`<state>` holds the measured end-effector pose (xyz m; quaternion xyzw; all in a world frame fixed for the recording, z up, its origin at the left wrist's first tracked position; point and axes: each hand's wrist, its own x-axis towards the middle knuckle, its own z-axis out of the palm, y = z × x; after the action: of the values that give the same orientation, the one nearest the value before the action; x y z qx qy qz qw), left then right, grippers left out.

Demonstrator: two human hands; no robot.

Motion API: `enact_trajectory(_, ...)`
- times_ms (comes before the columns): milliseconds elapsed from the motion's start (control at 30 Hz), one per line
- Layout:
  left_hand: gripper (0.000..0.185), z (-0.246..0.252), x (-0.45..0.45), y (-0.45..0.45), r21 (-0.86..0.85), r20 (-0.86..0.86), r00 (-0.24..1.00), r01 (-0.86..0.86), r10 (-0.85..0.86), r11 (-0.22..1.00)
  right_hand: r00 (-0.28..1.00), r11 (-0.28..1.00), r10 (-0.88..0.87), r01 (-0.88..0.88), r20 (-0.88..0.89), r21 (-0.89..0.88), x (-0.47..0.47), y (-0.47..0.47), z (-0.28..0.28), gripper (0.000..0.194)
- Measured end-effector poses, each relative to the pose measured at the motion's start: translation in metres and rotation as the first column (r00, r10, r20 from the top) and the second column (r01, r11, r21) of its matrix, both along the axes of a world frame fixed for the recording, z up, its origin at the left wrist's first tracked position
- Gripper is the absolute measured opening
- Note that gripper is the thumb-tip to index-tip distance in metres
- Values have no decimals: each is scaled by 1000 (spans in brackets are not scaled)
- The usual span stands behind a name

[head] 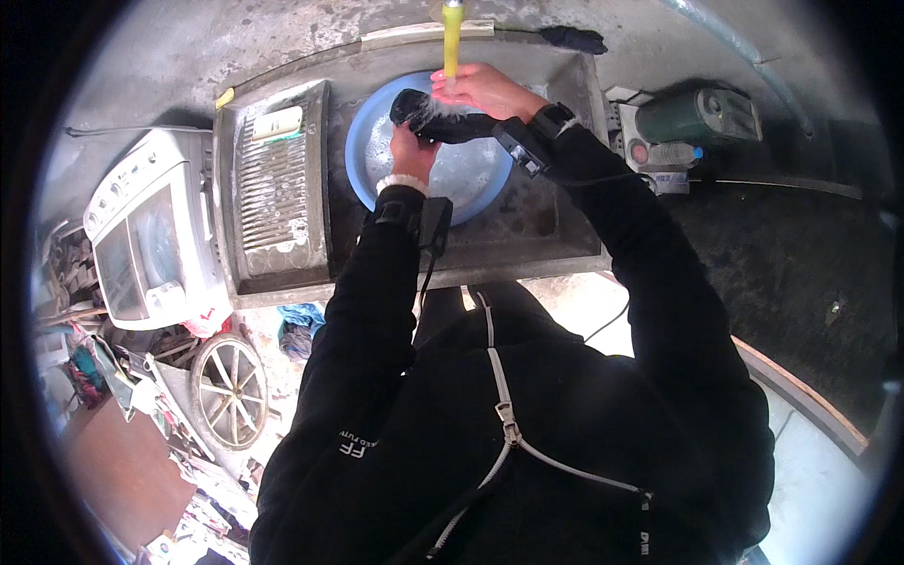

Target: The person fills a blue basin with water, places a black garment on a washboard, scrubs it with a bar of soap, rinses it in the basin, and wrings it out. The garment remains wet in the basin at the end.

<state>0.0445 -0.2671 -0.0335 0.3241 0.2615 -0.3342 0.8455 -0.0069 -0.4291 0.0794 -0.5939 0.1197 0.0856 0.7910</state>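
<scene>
A soaked black article point(452, 129), its exact kind unclear but perhaps a shoe or a folded cloth, is held over a blue plastic basin point(359, 176). My left hand point(413, 152) grips it from below at its left part. Water runs from a yellow hose point(452, 42) on the tap and splashes on the black article. My right hand point(487, 92) is at the hose's outlet, fingers stretched leftward in the stream, holding nothing that I can see. Suds and cloudy water point(466, 176) show in the basin.
The basin sits in a concrete sink point(565, 240). On its left is a ribbed washboard point(275, 191) with a soap bar or brush point(277, 123). A white washing machine point(141, 233) stands further left. Right are a plastic bottle point(671, 154) and a green container point(678, 116).
</scene>
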Motion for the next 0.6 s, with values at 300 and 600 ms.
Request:
enact_trajectory(300,24,-2,12,-73,5,113,972,-208,206,978,988,927,71,-115,-136,-358,-13,-20,44,36)
enact_trajectory(600,31,63,-19,-62,76,108,982,148,-156,986,860,612,-204,485,468,-625,-3,-30,123,61)
